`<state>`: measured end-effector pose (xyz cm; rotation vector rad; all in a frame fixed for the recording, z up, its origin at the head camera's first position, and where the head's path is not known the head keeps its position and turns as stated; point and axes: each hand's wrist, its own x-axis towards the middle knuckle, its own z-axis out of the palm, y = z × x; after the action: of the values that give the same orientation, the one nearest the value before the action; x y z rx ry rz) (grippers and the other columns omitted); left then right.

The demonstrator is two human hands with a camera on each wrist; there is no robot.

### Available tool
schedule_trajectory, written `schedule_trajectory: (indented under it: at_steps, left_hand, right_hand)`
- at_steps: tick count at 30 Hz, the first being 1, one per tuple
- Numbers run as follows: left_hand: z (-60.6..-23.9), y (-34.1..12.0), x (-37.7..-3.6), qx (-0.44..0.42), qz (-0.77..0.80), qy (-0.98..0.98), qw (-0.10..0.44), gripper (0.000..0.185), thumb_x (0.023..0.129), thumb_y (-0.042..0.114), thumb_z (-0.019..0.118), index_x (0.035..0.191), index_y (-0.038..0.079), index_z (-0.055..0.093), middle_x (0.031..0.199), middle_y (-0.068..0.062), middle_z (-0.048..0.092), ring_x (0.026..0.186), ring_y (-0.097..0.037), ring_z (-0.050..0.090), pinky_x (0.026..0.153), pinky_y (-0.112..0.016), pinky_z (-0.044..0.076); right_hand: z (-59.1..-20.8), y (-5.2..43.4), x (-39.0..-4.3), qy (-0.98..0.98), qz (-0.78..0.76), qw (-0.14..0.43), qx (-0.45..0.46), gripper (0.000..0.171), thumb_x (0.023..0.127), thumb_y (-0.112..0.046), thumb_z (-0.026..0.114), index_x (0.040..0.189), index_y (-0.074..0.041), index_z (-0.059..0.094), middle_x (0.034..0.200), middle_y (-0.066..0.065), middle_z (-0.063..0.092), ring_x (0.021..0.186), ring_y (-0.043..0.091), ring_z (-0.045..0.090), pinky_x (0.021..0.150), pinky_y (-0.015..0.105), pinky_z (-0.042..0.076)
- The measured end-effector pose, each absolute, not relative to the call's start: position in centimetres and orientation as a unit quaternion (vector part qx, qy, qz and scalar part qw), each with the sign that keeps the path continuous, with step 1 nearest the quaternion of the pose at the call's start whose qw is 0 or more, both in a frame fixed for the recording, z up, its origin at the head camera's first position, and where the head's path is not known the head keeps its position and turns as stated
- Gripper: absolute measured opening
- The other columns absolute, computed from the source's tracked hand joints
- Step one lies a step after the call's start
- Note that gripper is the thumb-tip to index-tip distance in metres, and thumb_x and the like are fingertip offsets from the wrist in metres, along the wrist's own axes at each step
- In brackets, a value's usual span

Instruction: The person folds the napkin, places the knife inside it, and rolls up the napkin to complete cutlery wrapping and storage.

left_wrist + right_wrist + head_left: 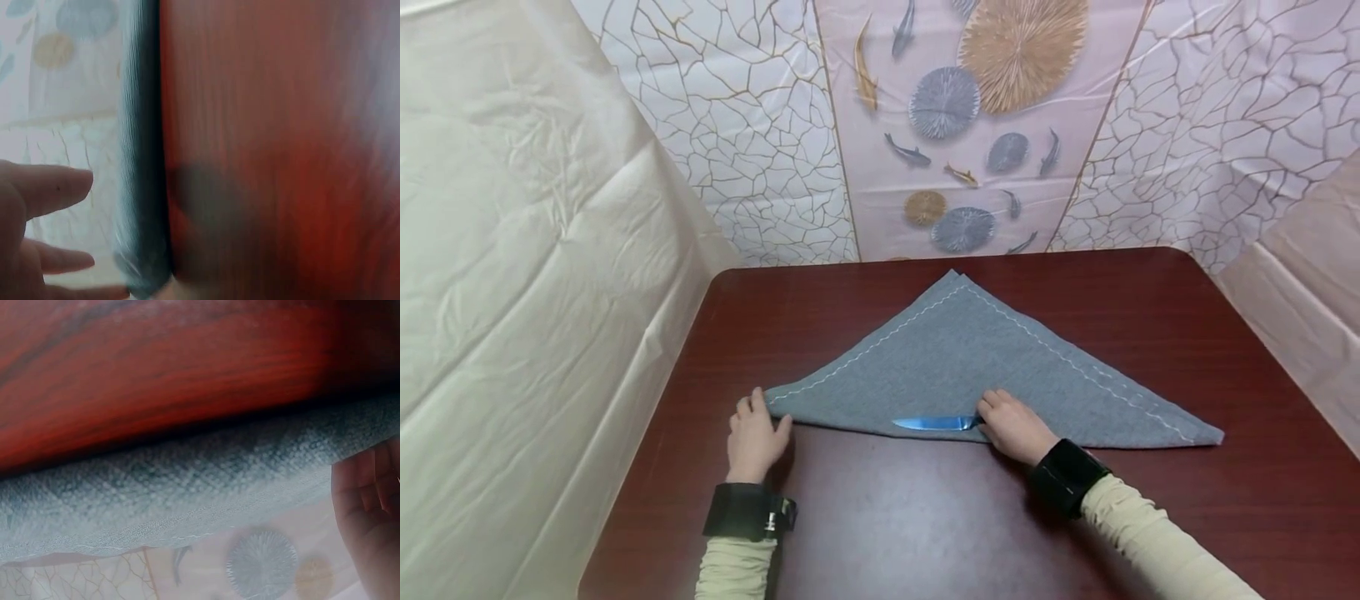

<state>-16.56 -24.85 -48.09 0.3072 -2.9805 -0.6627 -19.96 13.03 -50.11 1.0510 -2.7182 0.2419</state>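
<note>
Grey cloth [970, 367] lay on the dark red desk [925, 517], folded into a triangle w/ its long fold edge toward the person and its apex pointing at the back wall. White stitching ran along both slanted edges.

Left hand [752, 437] rested at the cloth's left corner, fingers fairly straight, touching the tip; prob. pinning that corner so the fold didn't slide. In the left wrist view the fingers [53, 184] looked extended & relaxed beside the cloth edge [140, 187], not curled round anything.

Right hand [1011, 425] sat on the fold edge near its middle, fingers curled over the handle end of a knife [936, 423]. The handle itself was hidden under the hand, so the grip is a judgement, but it looked closed on the knife. The blue blade pointed left, flat along the fold line, just on the cloth; likely laid parallel to the edge so the cloth could wrap it. Right wrist view showed only blurred cloth [187, 487], desk [156, 375] and part of the palm [369, 512].

Patterned plastic sheeting [970, 125] w/ fish & round shapes hung behind the desk; plain cream sheeting [512, 292] on the left.
</note>
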Motion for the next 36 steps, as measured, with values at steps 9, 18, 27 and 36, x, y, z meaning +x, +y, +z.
schedule_trajectory:
  at_steps: [9,18,27,36]
  left_hand:
    - [-48.1,-28.2,-18.1,0.159,-0.268,-0.95,-0.026,0.066,0.093,0.038,0.043,0.132,-0.013,0.026,0.109,-0.041,0.047,0.096,-0.053,0.049,0.078,-0.055,0.041]
    - [-48.2,-28.1,-18.9,0.142,-0.306,-0.942,0.008,0.043,0.093,0.032,0.047,0.111,-0.006,0.053,0.102,-0.028,0.058,0.089,-0.042,0.056,0.074,-0.05,0.042]
    - [-47.6,-27.3,-19.2,0.119,-0.335,-0.925,0.135,0.016,0.086,0.016,0.059,0.081,0.001,0.056,0.067,-0.01,0.054,0.064,-0.027,0.051,0.062,-0.041,0.039]
    - [-45.7,-24.6,-19.4,0.035,-0.352,-0.896,0.268,0.02,0.077,-0.003,0.066,0.094,-0.002,0.056,0.067,-0.011,0.054,0.058,-0.022,0.049,0.054,-0.035,0.038]
  right_hand:
    - [-50.0,13.1,-19.6,-0.926,0.088,0.103,0.353,0.013,0.076,-0.007,0.071,0.078,-0.005,0.058,0.073,0.002,0.047,0.067,0.018,0.046,0.058,0.032,0.042]
    - [-50.1,13.1,-19.5,-0.923,0.091,0.101,0.36,0.014,0.076,-0.007,0.07,0.077,-0.006,0.057,0.073,0.002,0.047,0.067,0.019,0.047,0.059,0.032,0.042]
    - [-49.6,12.9,-19.6,-0.934,0.084,0.07,0.341,0.013,0.077,-0.009,0.07,0.08,-0.006,0.058,0.075,0.0,0.048,0.069,0.016,0.047,0.059,0.031,0.042]
    - [-48.9,12.6,-20.0,-0.943,0.09,0.035,0.32,0.013,0.08,-0.015,0.068,0.078,-0.008,0.058,0.074,0.0,0.049,0.069,0.016,0.049,0.059,0.033,0.043]
